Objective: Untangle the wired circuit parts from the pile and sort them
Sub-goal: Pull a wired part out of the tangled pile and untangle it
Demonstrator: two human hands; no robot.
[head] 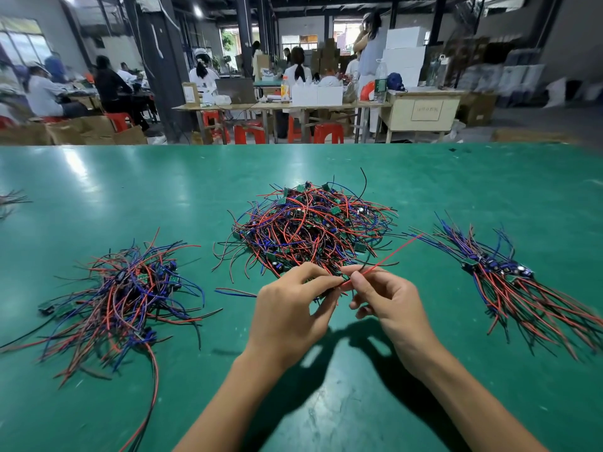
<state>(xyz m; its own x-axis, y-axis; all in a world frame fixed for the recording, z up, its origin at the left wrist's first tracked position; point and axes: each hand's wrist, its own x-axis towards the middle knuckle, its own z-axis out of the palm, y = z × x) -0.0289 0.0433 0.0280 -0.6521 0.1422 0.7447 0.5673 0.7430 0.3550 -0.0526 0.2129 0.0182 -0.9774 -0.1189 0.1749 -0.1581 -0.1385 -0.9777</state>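
Left hand (293, 308) and right hand (385, 301) both pinch red wire (388, 256) at edge of central pile (310, 226). Risk: hard pull drags snagged neighbours across bench (98, 177), strains solder joints.

Light comes from overhead strips in the ceiling and from bright windows far across the hall, which blow out nearly white. My green table (326, 402) is evenly lit, with a pale glare streak on its far left. My hands and forearms throw dark, fairly crisp shadows beneath them, towards me. The wide lens bows the table edge and stretches the corners; the wire bundles at both sides smear, and the background workers are soft
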